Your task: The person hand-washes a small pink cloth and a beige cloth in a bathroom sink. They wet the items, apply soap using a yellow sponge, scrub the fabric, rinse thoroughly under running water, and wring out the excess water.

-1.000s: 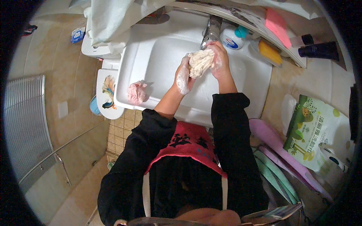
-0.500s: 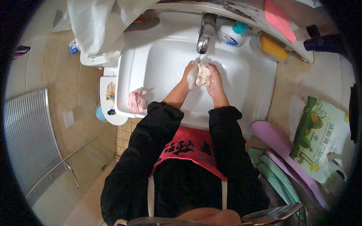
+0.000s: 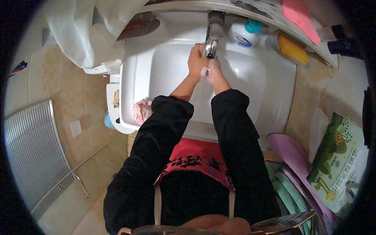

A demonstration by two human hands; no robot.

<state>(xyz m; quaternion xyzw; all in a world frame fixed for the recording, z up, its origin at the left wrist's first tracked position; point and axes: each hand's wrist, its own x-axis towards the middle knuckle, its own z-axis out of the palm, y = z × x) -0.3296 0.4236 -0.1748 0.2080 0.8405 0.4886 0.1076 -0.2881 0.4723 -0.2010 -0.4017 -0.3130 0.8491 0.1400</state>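
Observation:
Both of my hands are under the chrome faucet [image 3: 211, 47] over the white sink [image 3: 164, 70]. My left hand [image 3: 197, 62] is beside the spout, its back showing and its fingers curled, partly hidden. My right hand [image 3: 215, 73] sits against it just below the spout, fingers mostly hidden. White suds [image 3: 204, 72] show between the wrists. Whatever lies between the hands is covered; the cream cloth seen earlier does not show. A crumpled pink cloth [image 3: 141, 111] lies at the sink's left side, next to my left sleeve.
Behind the sink stand a white pump bottle [image 3: 243, 35] with a teal top and a yellow sponge-like block [image 3: 291, 49] in a holder. A pink cloth [image 3: 300, 19] lies on the shelf. White fabric [image 3: 90, 31] hangs at left. A green package [image 3: 338, 160] is at right.
My hands have turned and moved up closer under the faucet. The cream cloth between them has gone out of sight. The view has shifted slightly.

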